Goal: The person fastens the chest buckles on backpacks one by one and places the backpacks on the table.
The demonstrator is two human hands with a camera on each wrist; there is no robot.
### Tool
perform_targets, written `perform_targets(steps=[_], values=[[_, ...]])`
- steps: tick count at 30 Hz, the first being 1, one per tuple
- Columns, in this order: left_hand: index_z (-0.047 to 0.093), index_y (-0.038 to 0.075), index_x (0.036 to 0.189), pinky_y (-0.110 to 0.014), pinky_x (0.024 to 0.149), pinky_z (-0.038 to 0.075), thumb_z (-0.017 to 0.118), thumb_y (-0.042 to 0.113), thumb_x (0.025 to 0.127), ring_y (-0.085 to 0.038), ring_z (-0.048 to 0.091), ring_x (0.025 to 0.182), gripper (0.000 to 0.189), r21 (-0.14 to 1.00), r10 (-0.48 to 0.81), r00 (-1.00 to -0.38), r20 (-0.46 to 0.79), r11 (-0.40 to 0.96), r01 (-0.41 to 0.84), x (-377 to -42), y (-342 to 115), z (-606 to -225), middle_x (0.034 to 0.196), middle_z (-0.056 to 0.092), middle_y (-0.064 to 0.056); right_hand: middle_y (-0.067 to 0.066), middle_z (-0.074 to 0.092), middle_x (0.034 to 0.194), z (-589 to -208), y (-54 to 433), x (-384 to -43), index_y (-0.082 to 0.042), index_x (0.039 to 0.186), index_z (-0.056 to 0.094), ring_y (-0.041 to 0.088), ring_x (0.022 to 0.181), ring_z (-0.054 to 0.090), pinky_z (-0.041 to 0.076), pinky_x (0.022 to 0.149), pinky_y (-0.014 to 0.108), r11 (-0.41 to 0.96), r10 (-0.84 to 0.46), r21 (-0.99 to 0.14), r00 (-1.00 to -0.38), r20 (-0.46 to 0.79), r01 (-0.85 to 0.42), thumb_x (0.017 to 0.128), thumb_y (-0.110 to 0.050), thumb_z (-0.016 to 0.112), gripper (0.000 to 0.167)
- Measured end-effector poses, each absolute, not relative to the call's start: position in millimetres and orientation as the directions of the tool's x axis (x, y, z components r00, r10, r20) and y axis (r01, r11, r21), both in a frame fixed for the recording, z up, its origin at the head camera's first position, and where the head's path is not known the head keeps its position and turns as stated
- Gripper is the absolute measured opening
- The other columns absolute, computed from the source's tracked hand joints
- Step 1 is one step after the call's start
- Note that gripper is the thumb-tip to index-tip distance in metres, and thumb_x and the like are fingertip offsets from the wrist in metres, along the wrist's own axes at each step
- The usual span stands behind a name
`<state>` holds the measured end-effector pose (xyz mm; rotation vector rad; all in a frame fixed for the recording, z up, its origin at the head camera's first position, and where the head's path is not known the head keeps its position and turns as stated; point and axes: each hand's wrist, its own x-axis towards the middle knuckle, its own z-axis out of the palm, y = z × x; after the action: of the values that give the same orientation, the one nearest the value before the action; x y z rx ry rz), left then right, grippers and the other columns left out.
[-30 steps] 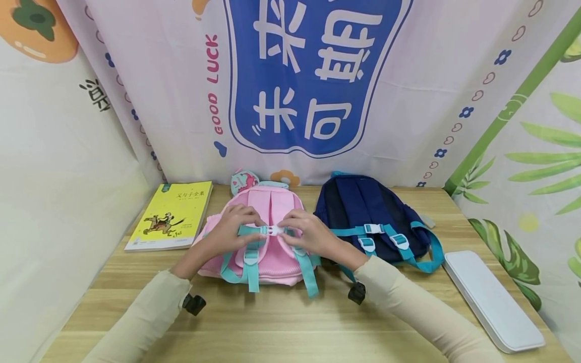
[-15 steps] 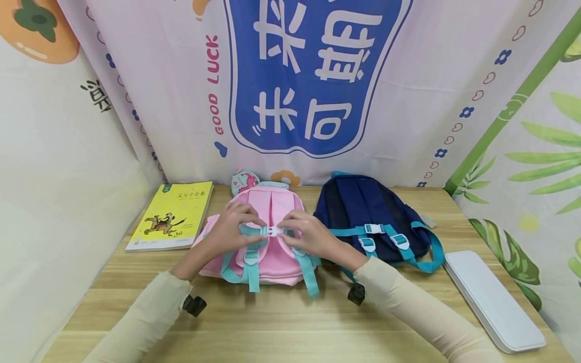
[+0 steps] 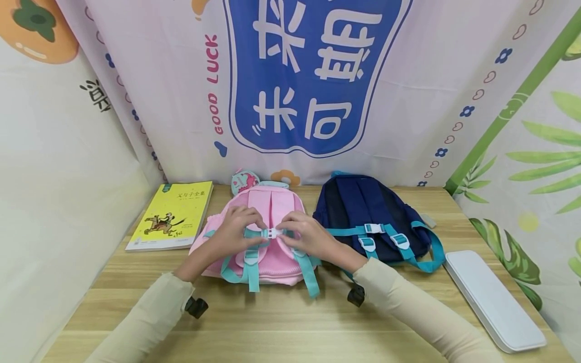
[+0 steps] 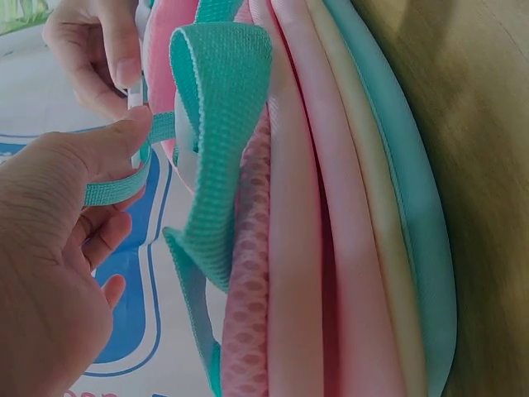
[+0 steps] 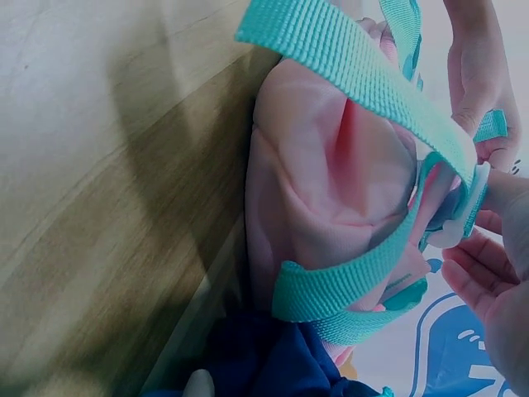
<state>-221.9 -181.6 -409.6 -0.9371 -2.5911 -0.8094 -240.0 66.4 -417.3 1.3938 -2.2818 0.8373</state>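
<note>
A pink backpack lies with its shoulder straps up. Across the straps runs a teal chest strap with a white side-release buckle. My left hand pinches the buckle's left end, where the teal webbing loops past the thumb in the left wrist view. From the other side, my right hand pinches the buckle's right end between thumb and fingers. The fingertips of both hands are close together, partly hiding the buckle. Teal strap ends hang toward the front of the bag.
Right of the pink bag lies a navy backpack with teal straps and its white buckle fastened. A yellow book is at the left. At the right edge of the wooden table rests a white oblong case. A printed cloth hangs behind.
My left hand has shifted slightly right, and the buckle sits a touch lower. Both hands keep their pinch; the bags, book and case stay put.
</note>
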Motion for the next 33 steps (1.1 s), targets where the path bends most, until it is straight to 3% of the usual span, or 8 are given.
perform_targets(steps=[8,17,25,33], values=[[0.073,0.012,0.092,-0.053,0.104,0.032,0.091,0.018,0.076,-0.023,0.055,0.102,0.024,0.422,0.503,-0.744,0.44,0.615,0.666,-220.6,-182.6,-410.4,0.094,0.071,-0.001,0.005,0.07,0.101,-420.0,65.9,-238.6,-0.004,0.108,0.078,0.015,0.091,0.063,0.054,0.077,0.02,0.335,-0.687,-0.319,-0.461,0.562,-0.887,0.09,-0.01,0.077,0.019],[0.075,0.014,0.089,-0.052,0.104,0.032,0.09,0.022,0.077,-0.021,0.057,0.101,0.021,0.4,0.513,-0.73,0.452,0.615,0.68,-220.3,-184.4,-409.7,0.093,0.07,0.001,0.007,0.07,0.106,-421.0,68.1,-236.1,-0.004,0.113,0.076,0.016,0.093,0.065,0.055,0.078,0.021,0.357,-0.7,-0.364,-0.504,0.506,-0.86,0.088,-0.008,0.079,0.026],[0.075,0.014,0.089,-0.052,0.105,0.032,0.089,0.02,0.077,-0.022,0.058,0.1,0.019,0.396,0.529,-0.724,0.443,0.609,0.687,-221.2,-184.3,-407.7,0.092,0.07,0.001,0.003,0.074,0.109,-422.2,67.5,-234.1,-0.01,0.114,0.077,0.013,0.095,0.069,0.055,0.076,0.02,0.427,-0.678,-0.348,-0.55,0.487,-0.835,0.089,-0.017,0.08,0.026],[0.076,0.015,0.087,-0.055,0.107,0.031,0.091,0.02,0.076,-0.021,0.058,0.102,0.019,0.414,0.54,-0.738,0.406,0.611,0.675,-222.3,-183.1,-405.7,0.092,0.07,0.002,0.004,0.078,0.103,-419.1,66.0,-233.1,-0.007,0.108,0.077,0.016,0.083,0.067,0.052,0.074,0.022,0.438,-0.654,-0.402,-0.592,0.472,-0.804,0.086,-0.014,0.082,0.024]])
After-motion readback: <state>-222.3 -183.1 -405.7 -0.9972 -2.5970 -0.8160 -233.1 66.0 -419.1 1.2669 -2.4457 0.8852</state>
